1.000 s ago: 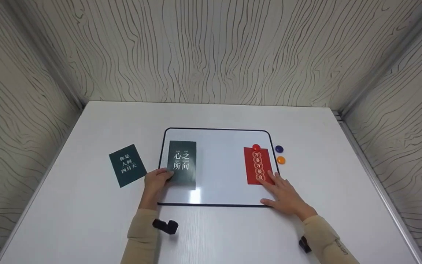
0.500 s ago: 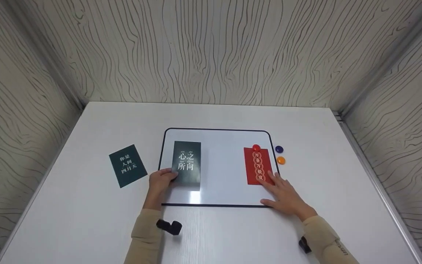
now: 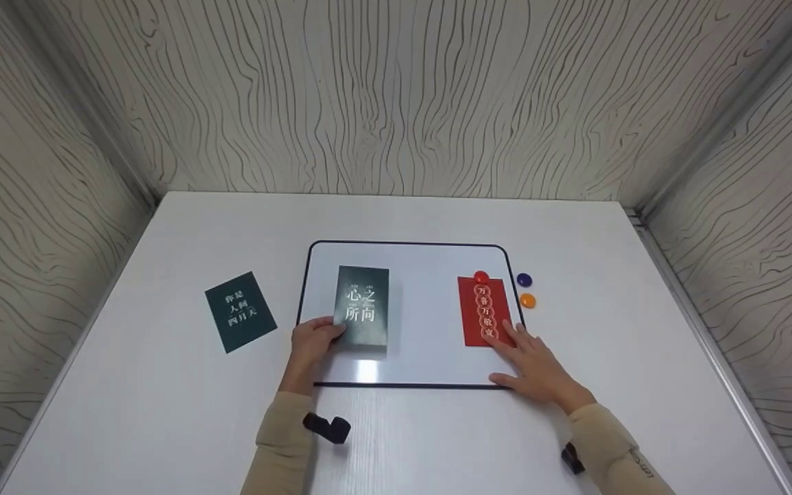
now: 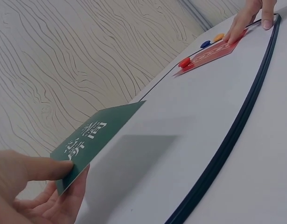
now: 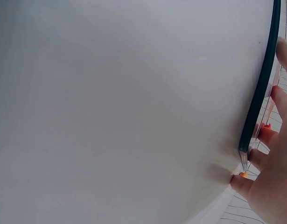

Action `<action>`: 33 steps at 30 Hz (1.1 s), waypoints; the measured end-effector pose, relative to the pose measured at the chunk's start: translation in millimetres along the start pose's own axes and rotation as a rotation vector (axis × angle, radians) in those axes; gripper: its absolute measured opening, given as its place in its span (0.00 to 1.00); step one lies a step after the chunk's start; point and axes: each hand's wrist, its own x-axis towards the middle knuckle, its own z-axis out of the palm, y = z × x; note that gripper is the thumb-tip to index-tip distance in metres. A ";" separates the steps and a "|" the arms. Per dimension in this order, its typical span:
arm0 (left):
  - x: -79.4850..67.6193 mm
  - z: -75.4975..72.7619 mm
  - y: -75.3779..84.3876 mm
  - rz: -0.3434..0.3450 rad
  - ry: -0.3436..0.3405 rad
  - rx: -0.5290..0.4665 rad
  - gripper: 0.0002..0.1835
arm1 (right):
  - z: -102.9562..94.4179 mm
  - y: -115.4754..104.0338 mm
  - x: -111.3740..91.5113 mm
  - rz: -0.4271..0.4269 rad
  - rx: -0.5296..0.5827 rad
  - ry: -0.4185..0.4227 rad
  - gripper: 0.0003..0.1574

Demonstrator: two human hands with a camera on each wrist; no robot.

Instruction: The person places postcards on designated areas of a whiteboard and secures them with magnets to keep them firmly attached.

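My left hand [image 3: 312,340] pinches a dark green card [image 3: 363,306] with white characters by its lower left edge, thumb on top and fingers beneath. In the left wrist view the card [image 4: 99,137] hovers above the whiteboard [image 4: 180,163] and casts a shadow on it. On the board's right side lies a red card [image 3: 484,313] with pale lettering, a red round magnet [image 3: 481,276] at its top edge. With fingers spread, my right hand [image 3: 533,364] rests on the red card's lower right part and the board's corner. Most of the right wrist view is white surface, with the hand [image 5: 274,177] at its right edge.
Another dark green card [image 3: 240,312] lies tilted on the white table [image 3: 148,412], left of the board. Just past the board's right edge sit a purple magnet [image 3: 524,280] and an orange magnet [image 3: 528,300]. Wood-grain patterned walls [image 3: 396,96] enclose the table.
My left hand has carried the green card to the right over the whiteboard, away from its left edge. The right hand, the red card and the magnets stay put.
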 end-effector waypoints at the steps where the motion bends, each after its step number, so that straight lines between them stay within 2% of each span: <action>1: -0.7 1.0 0.0 0.000 -0.002 0.009 0.19 | -0.2 -0.3 -0.3 0.000 0.002 0.001 0.45; 6: -2.2 6.1 -2.0 0.022 -0.003 0.038 0.18 | -1.1 -0.8 -0.4 0.009 0.009 -0.004 0.45; 12: -3.5 12.3 -2.8 0.064 0.001 0.029 0.17 | -1.7 -2.0 -0.4 0.022 0.012 -0.013 0.45; 21: -5.9 21.9 -2.1 0.038 -0.021 -0.003 0.17 | -2.6 -2.1 -0.2 0.027 0.003 -0.013 0.46; 33: -7.0 28.8 -2.5 0.030 -0.032 0.023 0.18 | -1.1 -0.9 0.8 0.024 0.000 -0.012 0.46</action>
